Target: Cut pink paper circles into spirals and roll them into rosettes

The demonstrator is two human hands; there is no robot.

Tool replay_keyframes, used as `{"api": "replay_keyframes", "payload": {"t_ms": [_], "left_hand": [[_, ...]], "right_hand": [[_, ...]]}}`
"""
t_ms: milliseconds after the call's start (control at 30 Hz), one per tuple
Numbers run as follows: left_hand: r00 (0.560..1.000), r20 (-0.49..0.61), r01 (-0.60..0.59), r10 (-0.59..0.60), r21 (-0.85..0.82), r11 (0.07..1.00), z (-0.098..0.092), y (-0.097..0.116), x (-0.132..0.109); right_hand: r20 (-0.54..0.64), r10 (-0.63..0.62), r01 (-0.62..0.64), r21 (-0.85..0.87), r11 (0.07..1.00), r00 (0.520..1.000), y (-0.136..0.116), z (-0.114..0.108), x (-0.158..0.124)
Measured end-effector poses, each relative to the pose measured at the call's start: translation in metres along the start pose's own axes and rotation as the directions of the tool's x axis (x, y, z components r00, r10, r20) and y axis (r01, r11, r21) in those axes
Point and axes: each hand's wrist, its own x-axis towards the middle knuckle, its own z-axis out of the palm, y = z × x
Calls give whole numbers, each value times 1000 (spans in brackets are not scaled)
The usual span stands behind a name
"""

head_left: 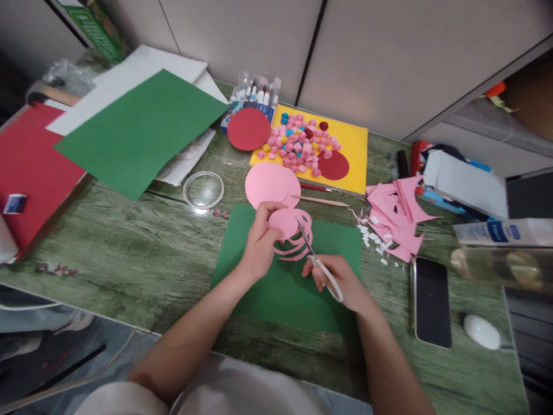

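My left hand (260, 237) pinches a pink paper circle (283, 222) that is cut into a spiral, with loose strips curling off its right side. My right hand (341, 280) grips white-handled scissors (317, 260), and their blades reach up into the spiral's cut. Both hands hover above a small green paper sheet (285, 288) lying on the green patterned table (142, 253). Two uncut pink circles (270, 184) lie just beyond the hands.
A yellow sheet (352, 150) holds many small rolled paper flowers and red circles. Pink scraps (395, 216) lie to the right, with a phone (432, 300) and a white mouse (481, 332) nearer. A large green sheet (138, 129), red paper, tape ring (203, 189) and glue tubes lie left and behind.
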Motion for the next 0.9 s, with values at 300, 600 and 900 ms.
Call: {"api": "replay_keyframes", "payload": {"t_ms": [300,600,900], "left_hand": [[1000,-25,17,-17,-9,1000,-1,1,0],[999,-14,31,-30,89,996,2,-1,-1],[996,67,48,-55,97,994,1,4,-3]], "right_hand": [[-13,11,-11,-3,1000,1000,0,0,0],[-34,15,-15,-7,1000,999,1,1,1],[-10,0,0,7,1000,1000,2,1,-1]]}}
